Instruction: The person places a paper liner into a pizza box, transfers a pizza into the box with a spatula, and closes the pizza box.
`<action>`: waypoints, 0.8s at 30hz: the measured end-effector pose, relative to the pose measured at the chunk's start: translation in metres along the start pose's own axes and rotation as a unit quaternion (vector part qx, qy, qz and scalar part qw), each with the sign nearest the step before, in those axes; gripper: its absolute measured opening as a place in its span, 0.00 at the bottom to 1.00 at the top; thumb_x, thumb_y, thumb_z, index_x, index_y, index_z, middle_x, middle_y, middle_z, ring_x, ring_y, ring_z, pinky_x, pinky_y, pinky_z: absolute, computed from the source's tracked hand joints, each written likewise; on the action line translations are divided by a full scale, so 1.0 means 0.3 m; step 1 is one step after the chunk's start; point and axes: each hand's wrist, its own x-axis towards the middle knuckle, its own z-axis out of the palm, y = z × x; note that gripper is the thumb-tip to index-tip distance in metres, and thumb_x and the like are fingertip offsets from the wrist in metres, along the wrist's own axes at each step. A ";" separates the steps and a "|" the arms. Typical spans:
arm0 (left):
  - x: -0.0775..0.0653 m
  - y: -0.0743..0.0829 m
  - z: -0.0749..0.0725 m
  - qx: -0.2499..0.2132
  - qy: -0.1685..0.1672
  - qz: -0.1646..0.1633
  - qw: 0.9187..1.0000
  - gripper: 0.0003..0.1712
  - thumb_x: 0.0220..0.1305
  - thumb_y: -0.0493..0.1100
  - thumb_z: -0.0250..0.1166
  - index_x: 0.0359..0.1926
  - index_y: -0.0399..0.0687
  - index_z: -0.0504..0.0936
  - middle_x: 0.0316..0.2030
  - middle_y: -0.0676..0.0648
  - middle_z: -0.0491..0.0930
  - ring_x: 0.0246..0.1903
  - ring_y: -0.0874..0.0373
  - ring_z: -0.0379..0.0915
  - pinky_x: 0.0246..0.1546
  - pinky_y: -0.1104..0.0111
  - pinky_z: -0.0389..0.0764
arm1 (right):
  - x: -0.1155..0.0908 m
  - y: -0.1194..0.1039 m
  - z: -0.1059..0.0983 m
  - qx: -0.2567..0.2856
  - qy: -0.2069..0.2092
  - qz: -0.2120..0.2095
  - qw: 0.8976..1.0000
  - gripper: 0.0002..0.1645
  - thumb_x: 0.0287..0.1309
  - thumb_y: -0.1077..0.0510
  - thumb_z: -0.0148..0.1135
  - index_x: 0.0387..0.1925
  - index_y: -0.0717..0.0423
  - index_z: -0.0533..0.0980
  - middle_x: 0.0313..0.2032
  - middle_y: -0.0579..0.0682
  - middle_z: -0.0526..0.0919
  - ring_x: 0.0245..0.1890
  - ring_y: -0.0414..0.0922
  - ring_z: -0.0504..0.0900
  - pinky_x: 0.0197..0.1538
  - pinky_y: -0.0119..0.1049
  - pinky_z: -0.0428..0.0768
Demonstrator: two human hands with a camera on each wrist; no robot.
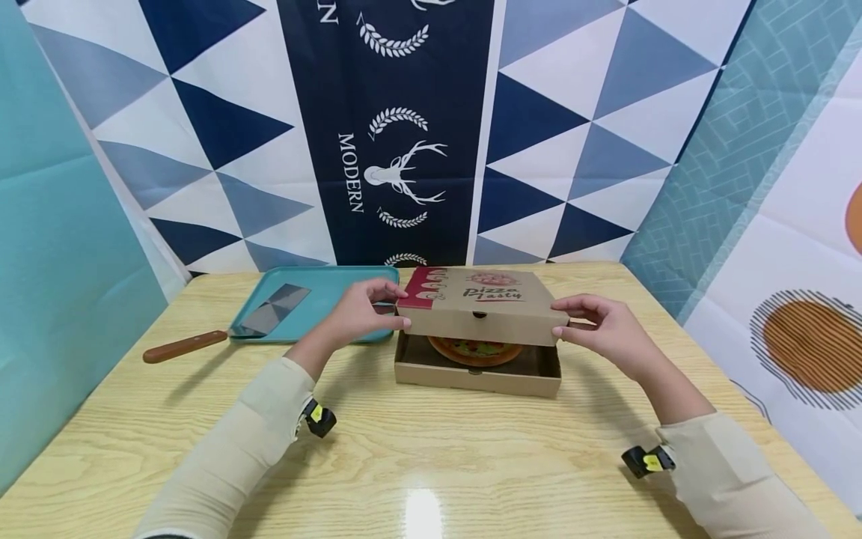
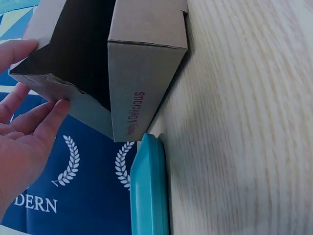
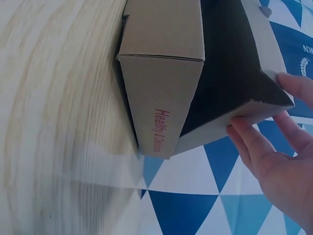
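Observation:
A cardboard pizza box [image 1: 478, 379] stands partly open on the table, a pizza [image 1: 471, 352] showing in its base. Its printed lid [image 1: 488, 323] is tilted up at the front edge. My left hand [image 1: 360, 311] holds the lid's front left corner between thumb and fingers. At the front right corner, my right hand [image 1: 609, 333] grips the lid the same way. In the left wrist view, the box side [image 2: 139, 93] is below the raised lid corner. The right wrist view shows the opposite box side [image 3: 159, 103], with fingers on the lid. Most of the pizza is hidden.
A teal tray [image 1: 323, 288] lies behind and left of the box, also seen beside the box in the left wrist view. A pizza server [image 1: 269, 311] rests on it, its brown wooden handle [image 1: 185, 347] sticking out past the tray's left edge. Patterned cloth [image 1: 397, 150] hangs behind the table.

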 end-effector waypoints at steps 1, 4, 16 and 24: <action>-0.003 -0.001 0.002 0.003 -0.005 0.002 1.000 0.23 0.51 0.37 0.77 0.48 0.38 0.80 0.48 0.42 0.81 0.50 0.50 0.75 0.55 0.59 0.76 | -0.001 0.002 0.001 0.001 -0.004 0.005 1.000 0.29 0.58 0.55 0.70 0.57 0.65 0.73 0.58 0.62 0.73 0.53 0.45 0.80 0.47 0.30 0.81; -0.013 -0.004 0.007 0.021 -0.013 0.003 1.000 0.23 0.50 0.37 0.77 0.47 0.37 0.80 0.48 0.42 0.80 0.48 0.49 0.75 0.55 0.57 0.76 | -0.005 0.012 0.006 0.002 -0.016 0.008 1.000 0.30 0.57 0.57 0.71 0.57 0.66 0.73 0.58 0.64 0.72 0.53 0.50 0.80 0.47 0.32 0.81; -0.041 -0.031 0.037 0.082 -0.029 -0.010 0.996 0.21 0.47 0.38 0.79 0.42 0.42 0.81 0.44 0.46 0.80 0.49 0.49 0.78 0.54 0.52 0.77 | -0.008 0.045 0.022 -0.029 -0.039 -0.005 0.999 0.29 0.50 0.63 0.75 0.52 0.69 0.74 0.57 0.65 0.71 0.57 0.63 0.76 0.49 0.37 0.81; -0.052 -0.050 0.053 0.129 -0.035 0.003 0.991 0.20 0.46 0.38 0.79 0.41 0.42 0.81 0.46 0.46 0.80 0.47 0.50 0.79 0.52 0.57 0.79 | -0.004 0.062 0.041 -0.086 -0.050 -0.046 0.994 0.31 0.47 0.66 0.76 0.53 0.69 0.75 0.57 0.64 0.70 0.55 0.63 0.75 0.52 0.46 0.80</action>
